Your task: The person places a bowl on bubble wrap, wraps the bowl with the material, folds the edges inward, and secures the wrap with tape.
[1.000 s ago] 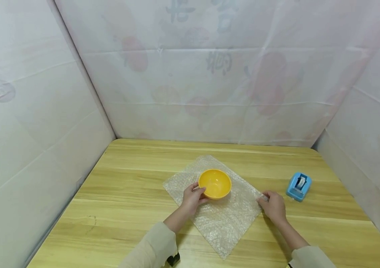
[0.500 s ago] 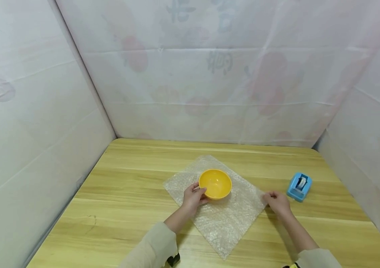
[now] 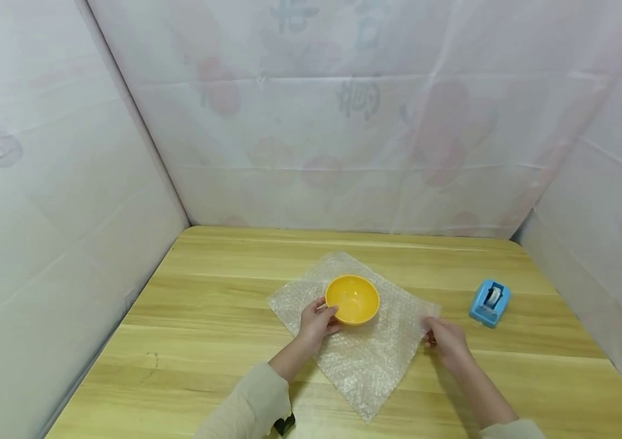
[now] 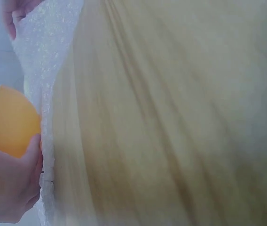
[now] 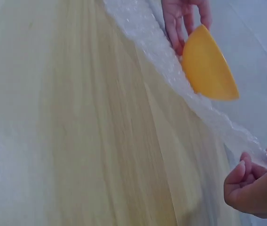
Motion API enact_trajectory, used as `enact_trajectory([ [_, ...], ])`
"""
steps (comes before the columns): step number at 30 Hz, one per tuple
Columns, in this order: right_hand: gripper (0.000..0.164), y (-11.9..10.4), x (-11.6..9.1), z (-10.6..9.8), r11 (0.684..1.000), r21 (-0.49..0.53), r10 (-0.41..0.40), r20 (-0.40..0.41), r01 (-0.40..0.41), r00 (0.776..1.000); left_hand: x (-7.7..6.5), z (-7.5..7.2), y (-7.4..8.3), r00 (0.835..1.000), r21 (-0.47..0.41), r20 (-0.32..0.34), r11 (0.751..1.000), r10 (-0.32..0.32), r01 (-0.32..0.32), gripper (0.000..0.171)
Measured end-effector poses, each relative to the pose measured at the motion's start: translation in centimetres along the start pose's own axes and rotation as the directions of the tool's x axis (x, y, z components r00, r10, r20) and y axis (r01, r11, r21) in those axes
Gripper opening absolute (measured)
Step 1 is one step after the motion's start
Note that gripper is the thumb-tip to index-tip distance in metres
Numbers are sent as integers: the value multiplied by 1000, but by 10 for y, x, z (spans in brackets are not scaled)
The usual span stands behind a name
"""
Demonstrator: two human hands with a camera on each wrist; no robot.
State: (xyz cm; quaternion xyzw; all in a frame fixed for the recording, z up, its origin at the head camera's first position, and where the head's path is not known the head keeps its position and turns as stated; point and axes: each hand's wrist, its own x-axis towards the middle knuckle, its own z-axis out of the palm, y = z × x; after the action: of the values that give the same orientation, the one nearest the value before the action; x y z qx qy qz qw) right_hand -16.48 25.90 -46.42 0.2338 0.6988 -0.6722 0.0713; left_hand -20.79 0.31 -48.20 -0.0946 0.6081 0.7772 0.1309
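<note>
A yellow bowl (image 3: 352, 299) stands upright on a square sheet of bubble wrap (image 3: 377, 366), whose corners point front, back, left and right. My left hand (image 3: 315, 323) holds the bowl by its near left side, thumb at the rim and fingers against the outer wall. At the sheet's right corner my right hand (image 3: 448, 342) pinches the bubble wrap. That corner is raised off the wood, as the right wrist view shows, with the wrap (image 5: 218, 127) running up into the curled fingers of the right hand (image 5: 258, 186).
A blue tape dispenser (image 3: 489, 303) with a roll in it stands on the wooden table (image 3: 207, 317), beyond and to the right of my right hand. Pale printed cloth walls (image 3: 311, 152) enclose the table at the back and both sides.
My right hand first shifted a little right, then back left and slightly nearer, and the wrap's right corner now lifts. The left hand and bowl stay in place.
</note>
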Motion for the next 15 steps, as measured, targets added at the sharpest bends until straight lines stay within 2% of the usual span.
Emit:
enact_trajectory([
  [6, 26, -5, -11, 12, 997, 69, -35, -84, 41, 996, 3, -1, 0, 1000, -3, -17, 1000, -17, 17, 51],
  [15, 27, -20, -18, 26, 987, 153, -43, -76, 54, 996, 7, 1, 2, 999, 12, -32, 999, -30, 31, 53],
])
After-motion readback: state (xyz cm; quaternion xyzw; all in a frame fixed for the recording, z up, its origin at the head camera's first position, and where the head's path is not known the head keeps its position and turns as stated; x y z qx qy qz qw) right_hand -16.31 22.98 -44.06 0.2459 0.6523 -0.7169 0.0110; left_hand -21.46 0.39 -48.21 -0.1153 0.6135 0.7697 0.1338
